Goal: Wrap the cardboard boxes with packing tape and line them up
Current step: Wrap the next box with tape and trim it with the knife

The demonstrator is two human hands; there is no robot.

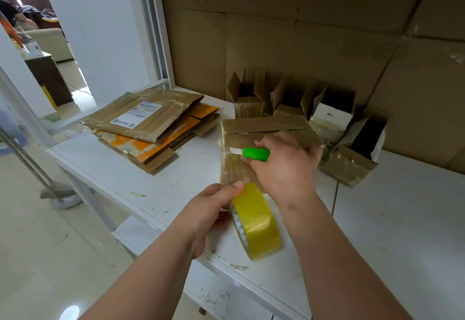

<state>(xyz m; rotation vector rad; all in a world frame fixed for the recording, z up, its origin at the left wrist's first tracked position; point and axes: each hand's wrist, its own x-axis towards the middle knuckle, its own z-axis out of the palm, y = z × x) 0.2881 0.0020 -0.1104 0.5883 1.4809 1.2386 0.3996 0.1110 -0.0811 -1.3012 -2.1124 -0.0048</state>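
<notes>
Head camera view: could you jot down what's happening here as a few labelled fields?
Left hand: grips yellow roll of packing tape
Right hand: holds green-handled cutter against the box
Box in work: tape-wrapped brown cardboard box on white table
Behind: open small cardboard boxes
Left: stack of flattened cartons

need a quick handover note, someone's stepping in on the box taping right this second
Left hand: grips the yellow tape roll at the near edge of the white table.
Right hand: holds a green cutter, blade against the near box.
Near box: closed, glossy with tape, tape apparently not yet cut from the roll.
Behind it: four open boxes in a rough row by the cardboard backing; their tops are unsealed.
Far left: flattened boxes in a stack.
Left to do: cut the tape, line this box up, then tape the others.
</notes>
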